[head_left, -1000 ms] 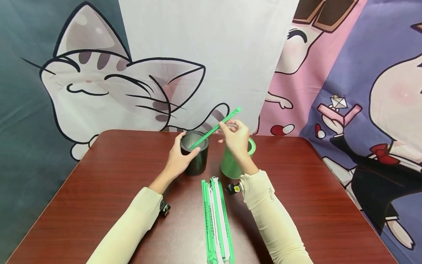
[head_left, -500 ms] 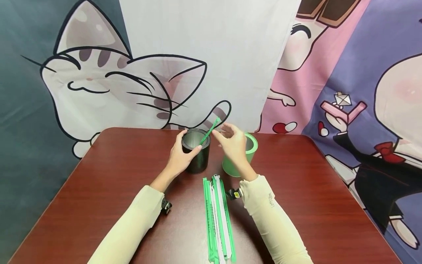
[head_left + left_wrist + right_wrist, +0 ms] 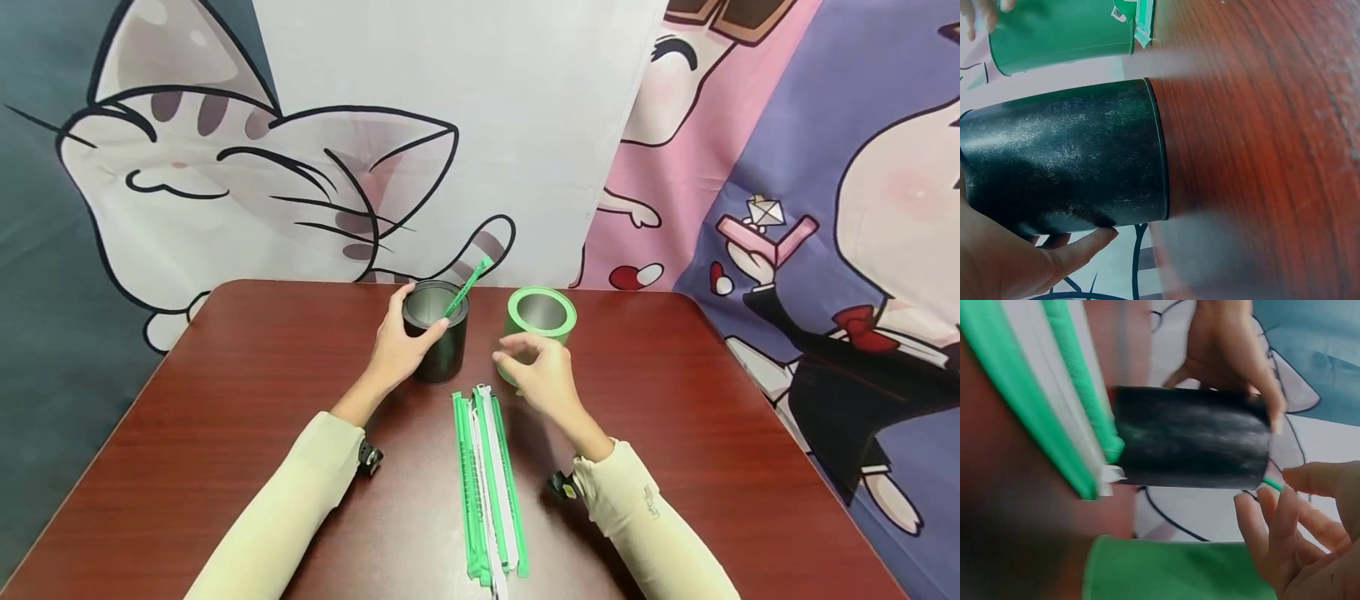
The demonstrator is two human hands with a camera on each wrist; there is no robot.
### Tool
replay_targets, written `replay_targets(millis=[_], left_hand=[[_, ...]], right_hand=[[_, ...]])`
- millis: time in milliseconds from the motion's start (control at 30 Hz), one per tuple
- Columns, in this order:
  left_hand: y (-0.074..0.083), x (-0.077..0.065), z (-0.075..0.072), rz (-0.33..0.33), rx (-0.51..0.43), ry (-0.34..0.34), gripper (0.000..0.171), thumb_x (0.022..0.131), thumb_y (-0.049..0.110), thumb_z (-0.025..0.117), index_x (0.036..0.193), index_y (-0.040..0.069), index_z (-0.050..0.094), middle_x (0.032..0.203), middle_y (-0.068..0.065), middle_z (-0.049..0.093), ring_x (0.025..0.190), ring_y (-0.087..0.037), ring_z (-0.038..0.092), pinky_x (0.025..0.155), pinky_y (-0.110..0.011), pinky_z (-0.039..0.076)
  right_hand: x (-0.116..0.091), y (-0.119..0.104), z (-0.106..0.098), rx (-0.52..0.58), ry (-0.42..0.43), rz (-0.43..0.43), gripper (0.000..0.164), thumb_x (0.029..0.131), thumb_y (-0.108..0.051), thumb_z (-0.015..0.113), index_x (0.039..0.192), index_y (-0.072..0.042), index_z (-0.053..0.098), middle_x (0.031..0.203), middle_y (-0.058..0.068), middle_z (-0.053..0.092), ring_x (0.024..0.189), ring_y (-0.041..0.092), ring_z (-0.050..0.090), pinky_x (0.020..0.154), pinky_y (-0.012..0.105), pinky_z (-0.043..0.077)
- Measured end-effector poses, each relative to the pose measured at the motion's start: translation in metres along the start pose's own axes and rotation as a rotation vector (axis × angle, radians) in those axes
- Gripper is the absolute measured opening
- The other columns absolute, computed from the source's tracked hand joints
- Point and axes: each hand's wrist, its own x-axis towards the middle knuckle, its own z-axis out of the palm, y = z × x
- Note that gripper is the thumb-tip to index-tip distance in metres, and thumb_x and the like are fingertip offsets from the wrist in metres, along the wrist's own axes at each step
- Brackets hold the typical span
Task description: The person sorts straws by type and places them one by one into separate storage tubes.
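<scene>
My left hand [image 3: 393, 350] grips the black cylindrical canister [image 3: 444, 354] around its side, thumb at the near rim. The canister stands upright on the table, its top uncovered. From it leans a slim green wrapped stick [image 3: 468, 287], resting against the right side of the rim; its lower end is hidden inside. My right hand [image 3: 546, 375] hovers in front of the green canister [image 3: 1172, 572] with loosely bent fingers and nothing between them. Several long, thin green and white wrapped sticks [image 3: 487, 492] lie side by side nearer to me, pointing away from me.
The reddish-brown wooden table [image 3: 247, 417] extends to both sides of my arms. Behind its far edge hangs a cartoon-printed cloth [image 3: 525, 125]. The green canister stands right of the black one, with a gap between them.
The green stick has gone down into the black canister and my right hand has let go of it. That hand has moved back toward me. My left hand keeps its grip.
</scene>
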Motion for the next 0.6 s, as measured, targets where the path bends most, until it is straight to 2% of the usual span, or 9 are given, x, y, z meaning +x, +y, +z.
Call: replay_targets(millis=[100, 200, 433, 600], left_hand=[[0.0, 0.0, -0.001, -0.003, -0.003, -0.005, 0.08, 0.088, 0.046, 0.071, 0.153, 0.027, 0.029, 0.153, -0.006, 0.039, 0.131, -0.027, 0.044, 0.105, -0.053, 0.034], [0.002, 0.001, -0.001, -0.003, -0.007, -0.005, 0.08, 0.088, 0.046, 0.071, 0.153, 0.026, 0.029, 0.151, -0.007, 0.041, 0.129, -0.028, 0.046, 0.104, -0.054, 0.035], [0.001, 0.0, -0.001, -0.012, -0.006, -0.008, 0.08, 0.088, 0.046, 0.071, 0.153, 0.027, 0.028, 0.153, -0.005, 0.039, 0.131, -0.027, 0.045, 0.105, -0.053, 0.034], [0.0, 0.0, -0.001, -0.01, -0.006, -0.005, 0.08, 0.088, 0.046, 0.071, 0.153, 0.027, 0.029, 0.153, -0.005, 0.039, 0.13, -0.027, 0.046, 0.105, -0.053, 0.034]], right_hand=[[-0.008, 0.009, 0.005, 0.001, -0.059, 0.039, 0.016, 0.085, -0.011, 0.077, 0.099, -0.005, 0.075, 0.072, 0.005, 0.07, 0.052, 0.026, 0.063, 0.042, 0.033, 0.051], [-0.013, 0.017, 0.01, -0.03, -0.122, 0.052, 0.018, 0.084, -0.013, 0.079, 0.098, -0.002, 0.074, 0.068, 0.003, 0.069, 0.053, 0.032, 0.064, 0.042, 0.031, 0.049], [-0.023, 0.029, 0.021, -0.122, -0.242, 0.104, 0.026, 0.08, -0.016, 0.084, 0.096, 0.001, 0.073, 0.065, -0.001, 0.067, 0.049, 0.019, 0.063, 0.046, 0.028, 0.049], [-0.029, 0.03, 0.024, -0.132, -0.308, 0.15, 0.032, 0.079, -0.019, 0.084, 0.1, 0.002, 0.073, 0.062, 0.0, 0.065, 0.046, 0.019, 0.064, 0.046, 0.03, 0.05]])
